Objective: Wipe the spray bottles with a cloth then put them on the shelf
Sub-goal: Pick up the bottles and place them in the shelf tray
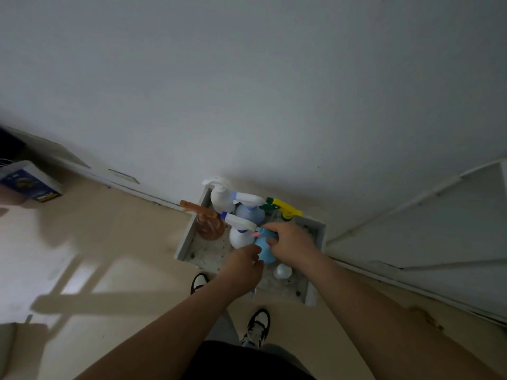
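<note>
The blue spray bottle (262, 250) stands on the low shelf (186, 240), a speckled top with a raised grey rim set against the white wall (247, 91), and everything else is best read from it. The right hand (293, 242) comes over it from the near right, fingers curled round its trigger head, probably to steady it upright or lift it. The left hand (244, 266) sits against its near-left side with fingers bent. Whether it pinches a cloth there cannot be told, though a small blue scrap shows under the wrist.

Just behind and left of the blue bottle stand two white spray bottles (238, 235) with blue-tipped triggers, and beyond them a white pump bottle (219, 194). Farther left is an amber spray bottle (209, 226), its nozzle overhanging the rim. Behind and right is a clear bottle with a yellow-and-green trigger (285, 208). A pale round object (282, 271) lies just in front of the blue bottle.

The bottles crowd the wall side, triggers close together, so a straight lift looks safer than a sideways pull. Open shelf lies to the front left and along the near edge. The rim should stop a nudged bottle sliding off.
</note>
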`<state>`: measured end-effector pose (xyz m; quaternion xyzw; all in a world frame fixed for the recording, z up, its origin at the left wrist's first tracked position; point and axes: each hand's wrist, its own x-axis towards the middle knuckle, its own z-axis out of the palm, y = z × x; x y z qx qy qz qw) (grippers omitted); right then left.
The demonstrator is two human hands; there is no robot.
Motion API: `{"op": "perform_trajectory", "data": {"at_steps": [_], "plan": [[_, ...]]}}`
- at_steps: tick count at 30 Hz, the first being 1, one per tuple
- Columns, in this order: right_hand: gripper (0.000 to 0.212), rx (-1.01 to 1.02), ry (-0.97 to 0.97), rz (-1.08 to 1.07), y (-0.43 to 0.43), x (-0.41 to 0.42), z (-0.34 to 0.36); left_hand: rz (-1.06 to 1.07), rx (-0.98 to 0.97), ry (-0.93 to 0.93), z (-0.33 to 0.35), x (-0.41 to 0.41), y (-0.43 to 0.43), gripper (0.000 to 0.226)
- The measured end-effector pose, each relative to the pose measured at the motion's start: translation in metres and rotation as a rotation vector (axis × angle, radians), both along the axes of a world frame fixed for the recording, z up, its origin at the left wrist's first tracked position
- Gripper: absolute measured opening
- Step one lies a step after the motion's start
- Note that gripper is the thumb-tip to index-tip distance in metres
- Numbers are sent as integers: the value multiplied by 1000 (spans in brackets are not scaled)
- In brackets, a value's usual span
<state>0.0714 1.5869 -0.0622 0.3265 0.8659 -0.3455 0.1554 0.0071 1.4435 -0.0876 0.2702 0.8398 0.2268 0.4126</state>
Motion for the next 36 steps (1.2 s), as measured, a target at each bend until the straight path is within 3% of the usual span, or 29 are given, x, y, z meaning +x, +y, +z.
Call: {"op": "perform_trajectory", "data": {"at_steps": [8, 13, 17, 21, 23, 26, 32, 36], "plan": [[41, 94, 66, -72, -1, 8, -7, -15, 8, 49, -5, 1, -7, 34], [46, 23, 94, -51, -1, 10, -3, -74, -1, 73, -6, 3, -7, 30], [60, -101, 95, -152, 14, 25, 5, -167, -23, 106, -11, 8, -11, 28], [24, 22, 158, -299, 39, 53, 2, -242, 25, 137, -14, 23, -6, 31], [36, 53, 104, -343, 51, 68, -5, -275, 80, 176, -12, 33, 1, 36], [63, -87, -101, -244, 53, 86, -19, -325, 116, 225, -14, 45, 13, 35], [33, -177, -35, -254, 37, 92, -48, -357, 28, 250, -25, 49, 32, 36], [36, -197, 81, -316, 28, 85, -48, -323, 33, 248, -33, 45, 30, 40]]}}
